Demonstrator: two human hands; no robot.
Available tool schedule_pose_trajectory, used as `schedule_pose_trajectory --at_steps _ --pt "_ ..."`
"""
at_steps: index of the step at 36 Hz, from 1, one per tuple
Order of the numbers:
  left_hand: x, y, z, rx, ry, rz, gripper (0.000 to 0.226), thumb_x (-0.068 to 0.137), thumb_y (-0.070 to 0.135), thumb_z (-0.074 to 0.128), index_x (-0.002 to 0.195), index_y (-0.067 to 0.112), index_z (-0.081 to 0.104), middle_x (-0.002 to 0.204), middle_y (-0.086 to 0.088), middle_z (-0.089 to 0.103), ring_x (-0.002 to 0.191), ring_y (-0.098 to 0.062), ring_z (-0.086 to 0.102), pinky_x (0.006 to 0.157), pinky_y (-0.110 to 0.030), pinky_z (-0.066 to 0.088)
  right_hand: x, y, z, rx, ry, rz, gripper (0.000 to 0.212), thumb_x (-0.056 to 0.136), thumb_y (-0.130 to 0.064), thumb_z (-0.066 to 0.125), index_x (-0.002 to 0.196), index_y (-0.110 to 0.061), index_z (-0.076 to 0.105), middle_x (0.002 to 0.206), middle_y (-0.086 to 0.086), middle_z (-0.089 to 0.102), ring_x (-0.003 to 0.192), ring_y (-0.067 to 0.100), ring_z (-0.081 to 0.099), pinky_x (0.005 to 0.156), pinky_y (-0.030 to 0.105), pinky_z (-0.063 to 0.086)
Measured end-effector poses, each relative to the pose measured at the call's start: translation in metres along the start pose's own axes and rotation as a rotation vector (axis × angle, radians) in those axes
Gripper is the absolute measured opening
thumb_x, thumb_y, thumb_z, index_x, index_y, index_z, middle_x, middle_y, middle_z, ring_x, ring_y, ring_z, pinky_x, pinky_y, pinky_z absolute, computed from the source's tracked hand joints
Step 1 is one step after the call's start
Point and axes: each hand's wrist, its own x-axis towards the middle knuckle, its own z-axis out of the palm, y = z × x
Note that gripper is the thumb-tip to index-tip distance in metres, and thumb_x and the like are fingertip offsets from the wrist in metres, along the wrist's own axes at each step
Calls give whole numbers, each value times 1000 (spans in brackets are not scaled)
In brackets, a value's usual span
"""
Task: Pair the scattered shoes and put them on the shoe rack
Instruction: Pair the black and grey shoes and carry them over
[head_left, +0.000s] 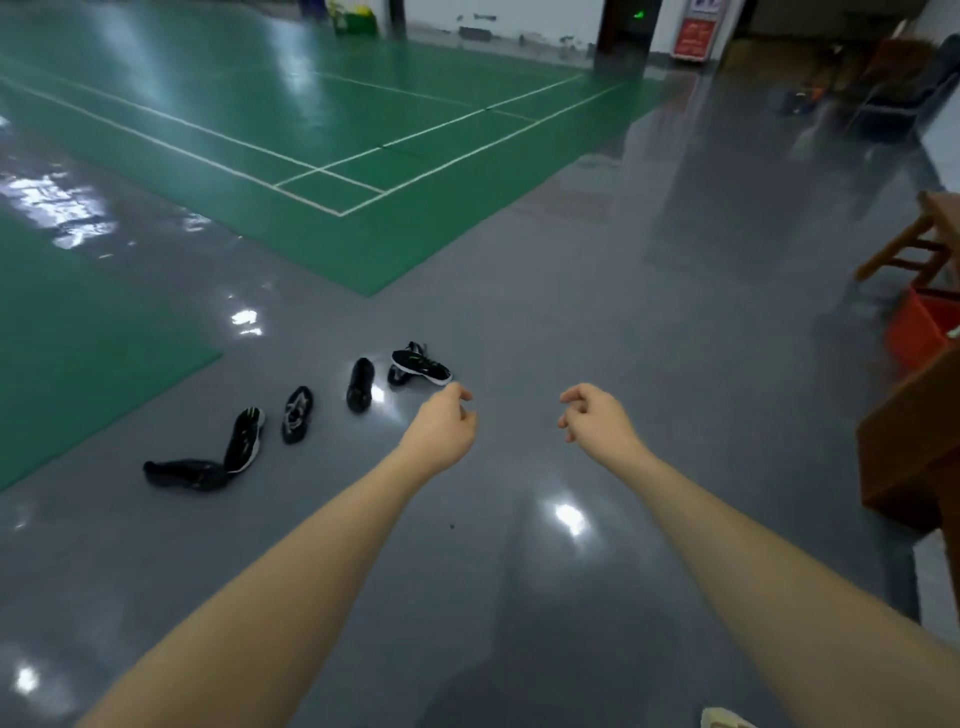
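Both hands out, nothing in them, shoes ahead on the floor.

My left hand (441, 431) and right hand (597, 418) hang mid-frame, fingers loosely curled and holding nothing. The black shoes lie scattered on the grey floor (571, 322) left of centre, so my left hand is nearer. Just beyond its fingertips sits the white-soled shoe (421, 365), long axis running left-right; the others trail toward the lower left. I see no shoe rack for certain.

Brown wooden furniture (914, 457) and orange crate (914, 332) cut off by right edge; pale shoe (724, 719) cropped at bottom edge. Far-wall red sign (693, 36) unreadable (blurred). Black shoes (296, 415): brand, L/R not discernible
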Motion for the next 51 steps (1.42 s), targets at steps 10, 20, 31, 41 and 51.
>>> schedule_pose_trajectory --at_steps 10,20,31,41,51 --pt "6 -140 -132 -42 152 -165 34 95 17 44 129 10 46 96 -3 59 74 -15 52 59 -23 40 29 -116 160 -20 -207 -92 23 88 2 38 99 -11 53 83 9 61 57 13 51 45 12 38" --pt "26 -248 -222 -96 219 -293 36 96 18 46 130 9 46 119 -9 58 105 -23 54 80 -23 39 65 -207 299 -56 -354 -172 22 89 3 37 97 -6 56 83 12 62 57 12 50 49 13 40" --pt "77 -333 -279 -141 319 -423 29 94 22 48 121 11 51 112 -11 63 103 -28 58 82 -31 47 128 -256 403 -116 -454 -260 23 86 3 40 95 -5 60 80 11 65 57 15 53 54 19 41" --pt "178 -379 -349 -142 327 -481 25 94 20 43 116 13 51 114 -7 61 93 -24 58 74 -30 45 228 -305 478 -71 -516 -230 27 87 -1 37 81 -20 56 71 3 63 59 12 54 69 34 49" --pt "285 -396 -401 -139 297 -434 30 95 17 44 123 9 50 116 -11 61 91 -21 55 75 -26 40 328 -341 518 -135 -510 -188 24 86 -3 38 89 -16 59 68 -3 63 62 13 58 79 35 51"
